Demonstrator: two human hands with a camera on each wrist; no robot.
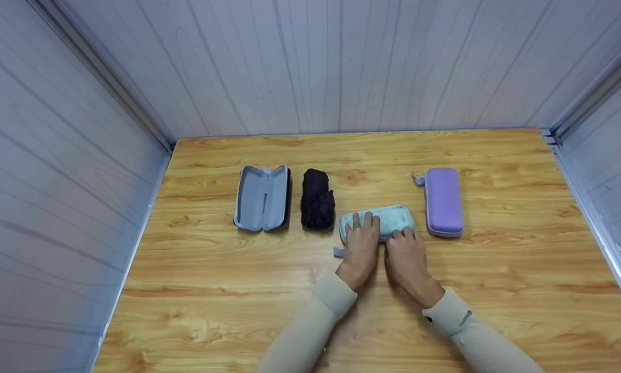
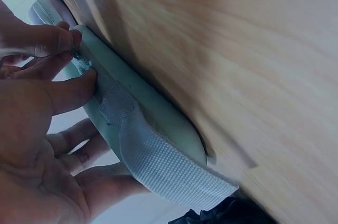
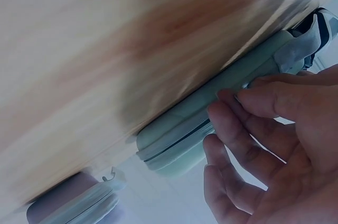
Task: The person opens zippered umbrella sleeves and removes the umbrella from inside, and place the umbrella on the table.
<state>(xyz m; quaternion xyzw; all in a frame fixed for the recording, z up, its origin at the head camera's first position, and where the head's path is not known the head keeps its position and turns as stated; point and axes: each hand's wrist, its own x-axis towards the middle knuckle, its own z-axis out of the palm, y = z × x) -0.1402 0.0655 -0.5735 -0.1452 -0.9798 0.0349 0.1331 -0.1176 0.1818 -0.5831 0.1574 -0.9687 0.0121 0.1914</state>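
Observation:
A mint-green zip case (image 1: 393, 217) lies flat on the wooden table, a grey webbing loop (image 2: 158, 155) at its left end. My left hand (image 1: 362, 241) holds the case near that end, fingers over the top and thumb (image 2: 79, 92) against the zipped side facing me. At the same side, thumb and index finger of my right hand (image 1: 406, 254) pinch the zipper pull, mostly hidden by the fingertips. A dark seam line (image 3: 185, 139) runs along the zip toward the right end in the right wrist view. The other right fingers are loosely bent.
Left of the mint case lies a black bundle of crumpled fabric (image 1: 317, 199). Farther left, a hard case with grey lining (image 1: 250, 202) stands spread apart. A purple zip case (image 1: 444, 199) with a grey loop lies to the right. Pale panel walls (image 1: 310, 67) enclose the table.

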